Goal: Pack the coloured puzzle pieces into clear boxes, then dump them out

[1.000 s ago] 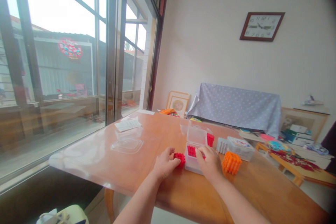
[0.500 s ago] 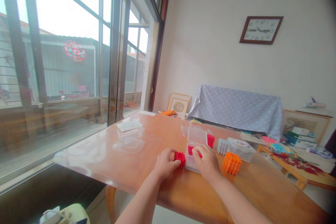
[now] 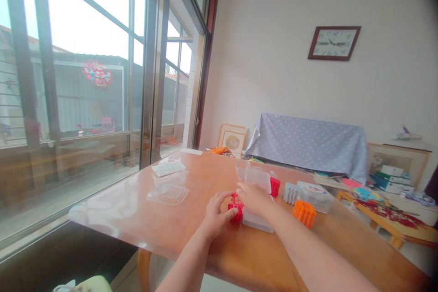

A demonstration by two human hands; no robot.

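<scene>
My left hand [image 3: 216, 213] is wrapped round a red stack of interlocking plastic pieces [image 3: 235, 215] on the table, its thumb along the near side. Over the top of that stack, my right hand [image 3: 255, 199] pinches a thin red openwork piece [image 3: 236, 199]; its fingertips are partly hidden. Under the right hand sits a clear plastic box [image 3: 257, 222] with its lid [image 3: 259, 179] raised behind; the hand and forearm cover most of its inside. Another red stack [image 3: 274, 187] stands just beyond the box.
Right of the box are an orange stack [image 3: 304, 213], a grey stack [image 3: 290, 192] and a closed clear box [image 3: 315, 195]. A loose clear lid [image 3: 168, 195] and a paper sheet [image 3: 169, 167] lie at the table's left, near the window. A cloth-covered piece [image 3: 308, 143] stands behind.
My right hand has moved left from the open box to the red stack, carrying a red piece. My left hand still holds the stack. The view has shifted slightly.
</scene>
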